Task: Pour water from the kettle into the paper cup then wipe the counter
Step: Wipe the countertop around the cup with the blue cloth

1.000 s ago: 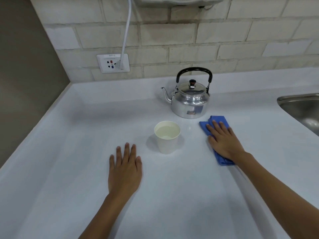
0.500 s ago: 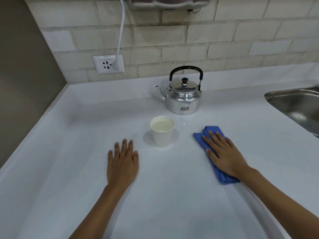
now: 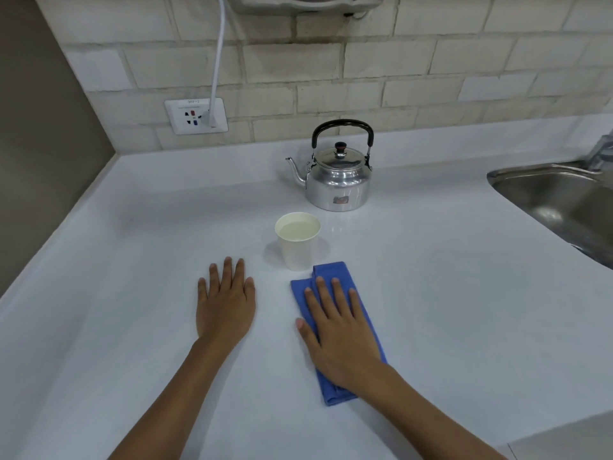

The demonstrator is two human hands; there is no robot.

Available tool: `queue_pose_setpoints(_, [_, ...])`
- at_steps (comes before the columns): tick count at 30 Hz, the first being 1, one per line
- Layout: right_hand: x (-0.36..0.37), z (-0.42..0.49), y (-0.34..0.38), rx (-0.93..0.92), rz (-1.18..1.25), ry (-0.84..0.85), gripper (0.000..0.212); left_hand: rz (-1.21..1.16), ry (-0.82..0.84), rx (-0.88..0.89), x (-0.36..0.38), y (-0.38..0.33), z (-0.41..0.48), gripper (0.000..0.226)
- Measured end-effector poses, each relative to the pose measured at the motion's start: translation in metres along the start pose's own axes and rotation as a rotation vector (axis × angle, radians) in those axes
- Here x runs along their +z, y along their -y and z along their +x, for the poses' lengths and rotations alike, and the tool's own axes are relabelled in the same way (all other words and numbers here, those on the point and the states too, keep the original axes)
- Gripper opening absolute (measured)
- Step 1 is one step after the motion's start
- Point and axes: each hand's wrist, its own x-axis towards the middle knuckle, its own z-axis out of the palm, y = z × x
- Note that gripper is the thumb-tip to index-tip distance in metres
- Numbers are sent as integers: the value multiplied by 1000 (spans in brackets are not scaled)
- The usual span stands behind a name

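right hand (image 3: 341, 330) lay flat with fingers spread, pressing the blue cloth (image 3: 345, 327) onto the white surface (image 3: 132, 293); it gripped nothing, only pinned the cloth under palm and fingers. a second earlier that hand and cloth had been farther back and to the right, just in front of the kettle; now they had come toward the person and leftward, with the far end of the cloth just beside the base of the paper cup (image 3: 298, 240), possibly touching it. that sweep suggested the wiping part of the task was under way, with the pour judged already done, since the cup held liquid nearly to its rim.

taking things from largest down: the surface looked pale, smooth and glossy, with no obvious puddle visible, though fine drops would be hard to tell. the sink (image 3: 560, 200) sat at the far right edge. the kettle (image 3: 340, 180) stood upright at the back, shiny metal, lid on, black handle raised, spout to the left. the cloth was a folded strip running along the line of the forearm. the left hand (image 3: 225, 303) rested flat, open and empty, fingers together, left of the cup and barely moved. the cup, smallest, stood upright between kettle and hands; being so full, a nudge from the cloth could slop it.
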Motion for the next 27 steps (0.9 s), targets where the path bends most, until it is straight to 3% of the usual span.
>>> queue_pose_setpoints(4, [-23,14,-33,4,337,-98,49,-5,40,-8,-5,-1,0,52])
queue_pose_setpoints(6, [-35,28,-64,76,367,-184,45,-3,56,-27,-12,-6,-4,52])
queue_pose_setpoints(9, [-41,53,-99,187,304,-125,45,-44,-15,-2,-22,-28,-23,53])
queue_pose_setpoints(12, [-29,72,-109,186,158,-46,47,-128,-91,219,-23,-79,-56,53])
queue_pose_setpoints(14, [-21,78,-110,188,77,-58,49,-184,-30,326,-17,-116,-71,55])
queue_pose_setpoints(17, [-15,79,-112,186,35,-69,50,-126,84,345,-6,-146,-74,59])
queue_pose_setpoints(27, [-12,79,-116,179,9,-73,51,-132,106,380,0,-95,-73,62])
